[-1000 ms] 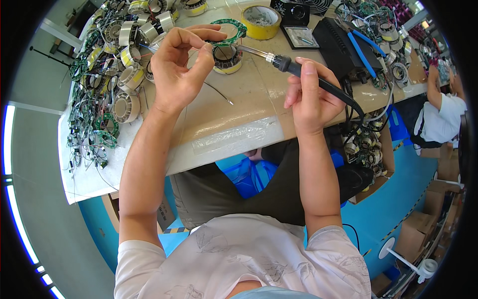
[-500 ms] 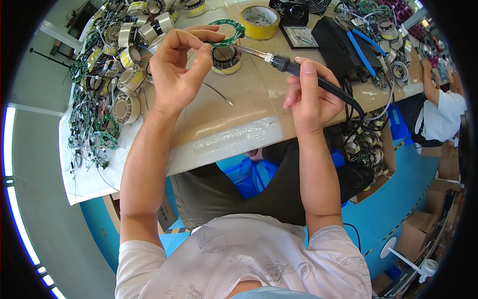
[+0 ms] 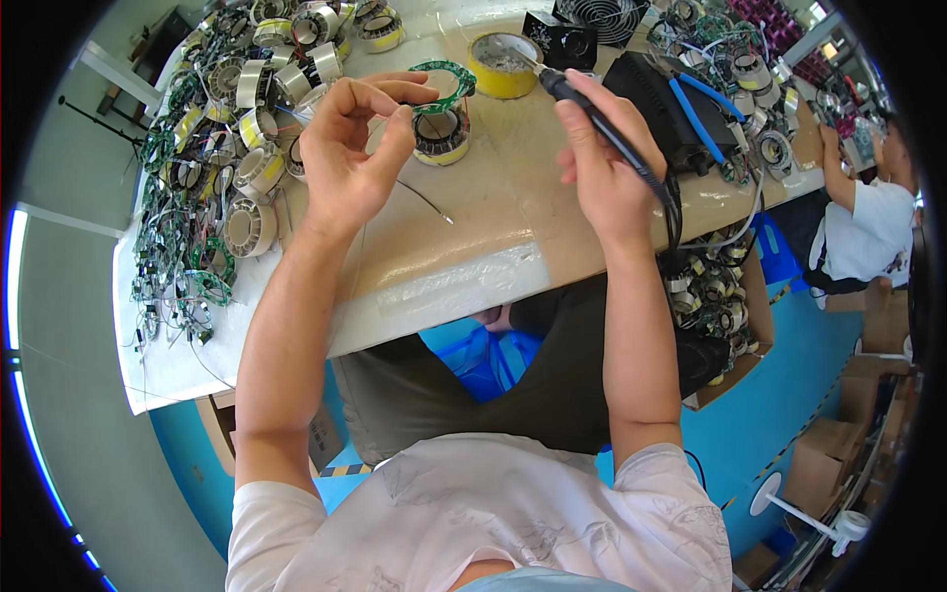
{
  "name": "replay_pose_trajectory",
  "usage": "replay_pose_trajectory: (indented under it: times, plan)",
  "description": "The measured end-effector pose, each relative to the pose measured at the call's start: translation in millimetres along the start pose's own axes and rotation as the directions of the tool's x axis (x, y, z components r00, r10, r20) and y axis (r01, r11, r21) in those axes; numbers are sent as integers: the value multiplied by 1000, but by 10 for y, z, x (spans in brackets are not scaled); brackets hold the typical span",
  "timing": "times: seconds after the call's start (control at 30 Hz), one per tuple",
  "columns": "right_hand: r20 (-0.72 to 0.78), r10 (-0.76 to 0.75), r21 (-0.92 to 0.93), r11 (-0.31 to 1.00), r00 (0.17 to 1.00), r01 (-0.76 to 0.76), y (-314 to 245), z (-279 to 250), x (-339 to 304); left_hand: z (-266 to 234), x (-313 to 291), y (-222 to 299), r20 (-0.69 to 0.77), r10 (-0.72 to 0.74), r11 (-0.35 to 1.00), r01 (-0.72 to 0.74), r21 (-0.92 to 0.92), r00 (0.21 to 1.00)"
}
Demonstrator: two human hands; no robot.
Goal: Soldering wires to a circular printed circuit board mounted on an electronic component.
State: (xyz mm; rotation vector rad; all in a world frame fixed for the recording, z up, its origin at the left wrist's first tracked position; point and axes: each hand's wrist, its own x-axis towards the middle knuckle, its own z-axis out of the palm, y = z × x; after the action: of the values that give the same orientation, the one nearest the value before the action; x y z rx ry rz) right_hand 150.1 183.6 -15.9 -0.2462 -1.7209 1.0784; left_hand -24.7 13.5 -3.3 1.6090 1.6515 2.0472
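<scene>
Between the thumb and fingers of my left hand [image 3: 353, 148] is a green ring-shaped circuit board [image 3: 456, 96], tilted above the table. Just below it sits a motor stator [image 3: 443, 138] with a yellow band, a dark wire [image 3: 426, 201] trailing from its side toward me. My right hand [image 3: 614, 163] is closed around the black handle of a soldering iron [image 3: 602, 120]. The iron's metal tip points into a round yellow tub [image 3: 505, 67] of greyish material; whether it touches the contents I cannot tell.
Stators and wired boards [image 3: 252, 128] heap up on the left. At the right stand a black box-shaped unit [image 3: 656, 109], blue-handled pliers [image 3: 698, 118] and more stators [image 3: 755, 74]. A fan [image 3: 602, 20] is at the back. A carton of parts [image 3: 712, 306] sits below the table; another person [image 3: 868, 222] is far right.
My right hand has swung the soldering iron up and away from the circuit board to the yellow tub. My left hand keeps its hold on the board, which has tilted slightly.
</scene>
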Motion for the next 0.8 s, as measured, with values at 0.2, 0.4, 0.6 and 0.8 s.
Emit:
replay_pose_trajectory:
  times: [0.2,0.4,0.6,0.8]
  plan:
    - [373,-180,-453,821,910,348,150,-12,132,18,-21,-5,-32,-17,1000,17,-17,999]
    - [212,-368,-216,886,905,411,-30,182,227,7,-9,0,27,-9,1000,8,15,1000]
    - [251,-493,-35,855,833,517,-247,543,286,21,-13,-14,-45,-21,1000,20,-19,999]
    - [251,-579,2,802,776,598,-193,712,338,0,-48,-15,-28,-44,999,45,15,999]
